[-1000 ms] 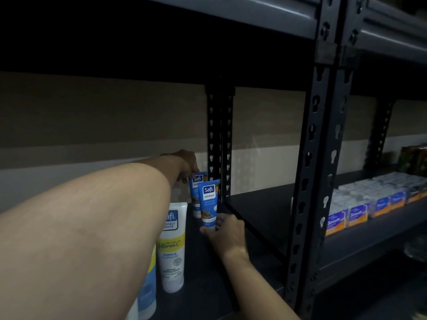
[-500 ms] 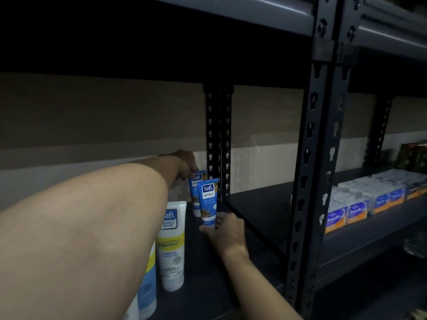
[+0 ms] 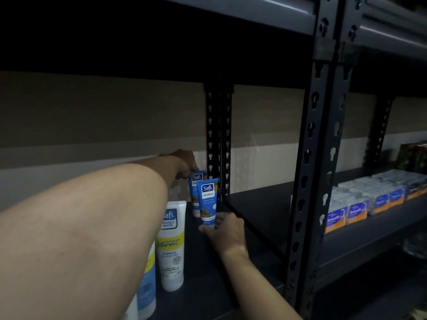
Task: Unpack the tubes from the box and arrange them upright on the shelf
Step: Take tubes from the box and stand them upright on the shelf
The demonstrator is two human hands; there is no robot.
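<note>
head view: the left hand (image 3: 184,165) pinches the top of the rear tube (image 3: 198,179), upright near the back of the shelf (image 3: 208,285). the right hand (image 3: 227,232) grips the base of the front tube (image 3: 208,202), upright just before it, with a white tube (image 3: 172,245) standing nearer, to the left.

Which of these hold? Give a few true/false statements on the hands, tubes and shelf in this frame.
1. The right hand holds the front blue Safi Naturals tube near its base. True.
2. The left hand grips the white Safi Perfect White tube. False: it grips the top of the rear blue Safi tube.
3. Both blue tubes lie flat. False: they stand upright on the shelf.
4. Smooth boxes sit in the bay to the right. True.
</note>
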